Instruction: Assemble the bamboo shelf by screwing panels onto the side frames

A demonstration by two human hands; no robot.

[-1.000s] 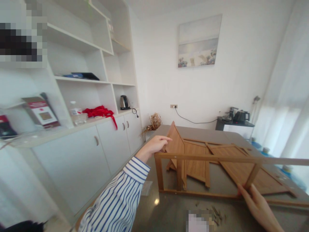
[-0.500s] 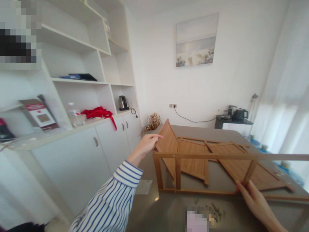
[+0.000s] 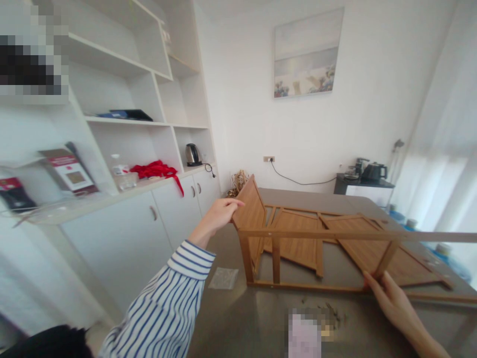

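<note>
My left hand (image 3: 219, 217), below a blue-and-white striped cuff, pinches the left edge of a slatted wooden panel (image 3: 252, 205). This panel stands tilted up at the left end of a long wooden frame (image 3: 335, 235). Its lower part shows behind the frame's end post; whether the two touch I cannot tell. My right hand (image 3: 395, 298) is closed around the frame's lower rail, where a slanting crossbar (image 3: 386, 259) meets it. The frame rests on its side on the table. Behind it lie another wooden panel (image 3: 298, 238) and a larger one (image 3: 372, 243), both flat.
On the grey-brown table (image 3: 231, 328) lie a clear plastic bag (image 3: 224, 278) and scattered small dark hardware (image 3: 331, 313). A blurred pinkish patch (image 3: 304, 335) is at the near edge. White cabinets (image 3: 119, 248) stand left. A kettle (image 3: 373, 172) sits on a far-right stand.
My left hand has brought the tilted panel leftward, its lower end now nearer the frame's end post. My right hand keeps its place on the frame. The view has shifted slightly.
</note>
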